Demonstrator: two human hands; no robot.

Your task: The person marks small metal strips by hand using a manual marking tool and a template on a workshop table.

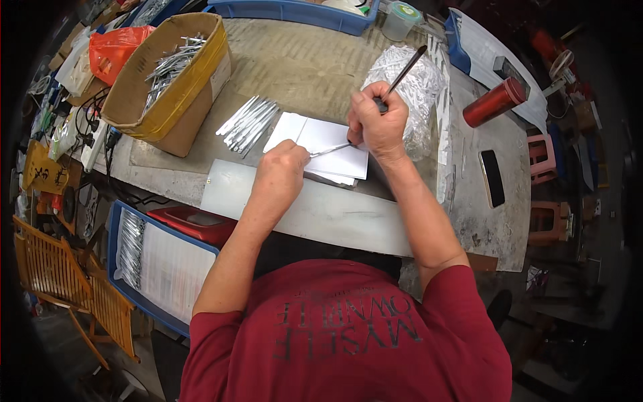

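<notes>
My left hand (284,166) is closed near the left part of a stack of white paper sheets (343,164). A thin silvery metal strip (328,151) runs from its fingers across the paper toward my right hand. My right hand (380,122) is in a fist around a slender dark stick-like tool (410,65), whose long end points up and away to the right. The tool's lower end is largely hidden by the fingers, so its kind cannot be made out. Left of the paper lies a pile of similar silvery metal strips (246,124).
A cardboard box (194,100) of metal pieces stands at the left. Clear plastic wrappings (408,80) are heaped beyond my right hand. Farther right are a red cylinder (494,102) and a phone (492,177). A blue tray (295,12) borders the far side; another blue bin (167,268) sits lower left.
</notes>
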